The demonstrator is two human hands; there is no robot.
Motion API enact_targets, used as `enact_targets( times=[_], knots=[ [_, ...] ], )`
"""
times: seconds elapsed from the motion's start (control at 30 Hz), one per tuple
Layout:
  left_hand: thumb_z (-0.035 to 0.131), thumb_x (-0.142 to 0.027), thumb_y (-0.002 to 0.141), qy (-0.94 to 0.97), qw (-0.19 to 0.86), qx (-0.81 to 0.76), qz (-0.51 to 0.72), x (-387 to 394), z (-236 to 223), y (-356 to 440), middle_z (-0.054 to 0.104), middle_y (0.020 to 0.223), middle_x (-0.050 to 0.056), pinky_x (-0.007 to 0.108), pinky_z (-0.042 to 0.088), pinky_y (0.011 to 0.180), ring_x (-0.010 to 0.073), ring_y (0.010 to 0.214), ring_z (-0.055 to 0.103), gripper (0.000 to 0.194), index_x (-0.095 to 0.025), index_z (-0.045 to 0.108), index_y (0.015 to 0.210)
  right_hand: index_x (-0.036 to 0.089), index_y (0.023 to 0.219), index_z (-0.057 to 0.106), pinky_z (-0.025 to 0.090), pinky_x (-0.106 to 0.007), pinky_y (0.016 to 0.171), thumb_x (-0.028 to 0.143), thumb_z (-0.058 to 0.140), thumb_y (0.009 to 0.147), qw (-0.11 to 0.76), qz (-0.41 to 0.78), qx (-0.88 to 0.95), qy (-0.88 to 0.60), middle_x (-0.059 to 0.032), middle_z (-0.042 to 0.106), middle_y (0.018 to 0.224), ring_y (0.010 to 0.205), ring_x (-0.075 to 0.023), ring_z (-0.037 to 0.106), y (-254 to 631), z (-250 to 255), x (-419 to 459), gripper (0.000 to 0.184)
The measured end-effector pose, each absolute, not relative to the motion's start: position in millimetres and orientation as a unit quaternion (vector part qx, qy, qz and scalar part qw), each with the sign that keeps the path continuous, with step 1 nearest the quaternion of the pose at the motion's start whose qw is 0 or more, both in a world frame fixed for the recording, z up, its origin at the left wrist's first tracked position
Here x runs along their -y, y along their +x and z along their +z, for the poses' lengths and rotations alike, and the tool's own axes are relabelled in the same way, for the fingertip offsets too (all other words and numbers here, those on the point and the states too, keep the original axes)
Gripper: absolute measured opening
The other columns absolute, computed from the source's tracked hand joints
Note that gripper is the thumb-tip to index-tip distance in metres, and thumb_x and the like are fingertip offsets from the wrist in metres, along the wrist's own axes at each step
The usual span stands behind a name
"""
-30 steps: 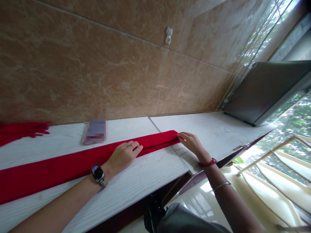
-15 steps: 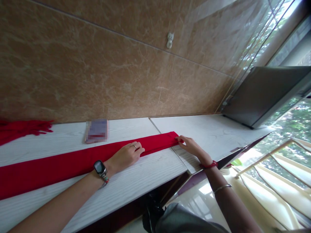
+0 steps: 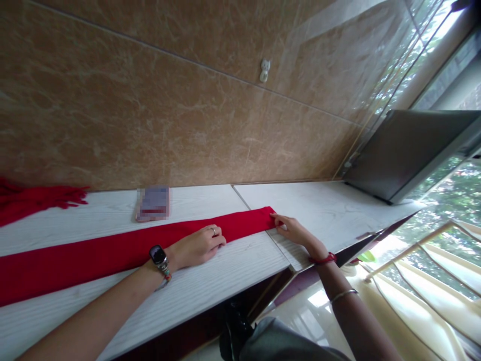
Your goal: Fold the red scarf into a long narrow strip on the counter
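Note:
A long red scarf (image 3: 112,250), folded lengthwise into a smooth strip, runs along the white counter from the left edge of the view to past the middle. My left hand (image 3: 203,244), with a ring and a watch, rests on it with curled fingers at the near edge, gripping the cloth there; the fingertips are partly hidden. At the scarf's right end, my right hand (image 3: 289,228) has thumb and forefinger closed at the edge of the cloth.
A red fringed end of cloth (image 3: 45,198) lies at the back left. A phone-like object (image 3: 154,203), partly blurred, is by the tiled wall (image 3: 169,115). A dark grey panel-like appliance (image 3: 406,153) stands at the counter's (image 3: 323,200) far right. A small white cat-shaped hook (image 3: 265,70) is on the wall.
The dark fold gap near the scarf's right end has closed, and the top layer now lies flat to the near edge. My right hand has shifted slightly left and down.

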State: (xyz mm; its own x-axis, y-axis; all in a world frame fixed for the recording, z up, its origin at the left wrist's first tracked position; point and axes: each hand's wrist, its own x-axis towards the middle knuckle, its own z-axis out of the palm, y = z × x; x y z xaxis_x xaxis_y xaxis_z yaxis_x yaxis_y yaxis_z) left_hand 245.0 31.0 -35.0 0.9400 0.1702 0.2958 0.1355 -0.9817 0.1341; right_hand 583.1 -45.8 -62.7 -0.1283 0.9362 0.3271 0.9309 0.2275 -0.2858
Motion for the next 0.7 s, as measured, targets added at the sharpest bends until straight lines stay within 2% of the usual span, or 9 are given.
enact_targets(
  times=[0.13,0.23,0.3,0.37,0.47,0.6,0.7],
  knots=[
    [0.044,-0.009,0.083,0.980,0.022,-0.101,0.171,-29.3,-37.1,244.7,0.056,0.096,0.006,0.027,0.042,0.086,0.0165,0.094,0.051,0.031,-0.016,0.055,0.111,0.020,0.094,0.057,0.047,-0.033,0.078,0.010,0.041,0.071,0.198,-0.024,0.756,-0.624,-0.0051,0.064,0.086,0.080,-0.0180,0.061,584.6,-60.7,46.4,0.029],
    [0.046,-0.019,0.085,0.980,0.003,-0.114,0.161,-30.2,-39.1,245.4,0.054,0.105,0.007,0.029,0.041,0.089,0.0178,0.097,0.052,0.033,-0.017,0.053,0.117,0.020,0.107,0.054,0.044,-0.038,0.089,0.010,0.042,0.073,0.188,-0.060,0.771,-0.606,-0.0093,0.061,0.106,0.101,-0.0215,0.057,575.8,-53.5,48.0,0.038],
    [0.046,-0.023,0.086,0.983,0.009,-0.107,0.147,-31.2,-39.4,246.3,0.051,0.118,0.008,0.032,0.036,0.096,0.0191,0.108,0.048,0.033,-0.019,0.053,0.118,0.020,0.116,0.050,0.038,-0.043,0.097,0.014,0.043,0.079,0.202,-0.078,0.778,-0.590,-0.0117,0.052,0.124,0.118,-0.0239,0.045,561.9,-49.6,46.9,0.039],
    [0.042,-0.023,0.088,0.987,0.019,-0.096,0.125,-32.0,-39.1,247.7,0.047,0.129,0.006,0.035,0.026,0.103,0.0186,0.120,0.040,0.034,-0.021,0.050,0.121,0.021,0.124,0.045,0.034,-0.047,0.100,0.022,0.042,0.085,0.208,-0.074,0.789,-0.573,-0.0115,0.043,0.134,0.127,-0.0248,0.034,544.1,-49.4,42.8,0.040],
    [0.038,-0.023,0.090,0.991,0.026,-0.101,0.083,-32.7,-38.7,250.1,0.045,0.134,0.004,0.036,0.019,0.106,0.0163,0.127,0.033,0.036,-0.021,0.045,0.125,0.022,0.129,0.041,0.030,-0.050,0.102,0.031,0.039,0.089,0.181,-0.042,0.810,-0.556,-0.0106,0.041,0.136,0.129,-0.0250,0.030,521.2,-56.5,33.7,0.041],
    [0.040,-0.025,0.089,0.992,0.021,-0.104,0.068,-33.8,-39.3,252.2,0.042,0.136,0.006,0.032,0.019,0.105,0.0154,0.127,0.032,0.038,-0.017,0.043,0.126,0.018,0.130,0.042,0.028,-0.047,0.104,0.035,0.039,0.090,0.164,-0.024,0.813,-0.559,-0.0122,0.043,0.135,0.127,-0.0247,0.033,513.0,-65.9,26.1,0.044],
    [0.041,-0.024,0.088,0.992,0.022,-0.104,0.073,-35.0,-40.5,252.5,0.043,0.135,0.007,0.032,0.019,0.105,0.0160,0.126,0.033,0.039,-0.016,0.043,0.127,0.018,0.130,0.043,0.030,-0.045,0.103,0.035,0.042,0.089,0.174,-0.022,0.813,-0.556,-0.0111,0.045,0.133,0.126,-0.0245,0.036,517.1,-66.2,25.6,0.045]
  ],
)
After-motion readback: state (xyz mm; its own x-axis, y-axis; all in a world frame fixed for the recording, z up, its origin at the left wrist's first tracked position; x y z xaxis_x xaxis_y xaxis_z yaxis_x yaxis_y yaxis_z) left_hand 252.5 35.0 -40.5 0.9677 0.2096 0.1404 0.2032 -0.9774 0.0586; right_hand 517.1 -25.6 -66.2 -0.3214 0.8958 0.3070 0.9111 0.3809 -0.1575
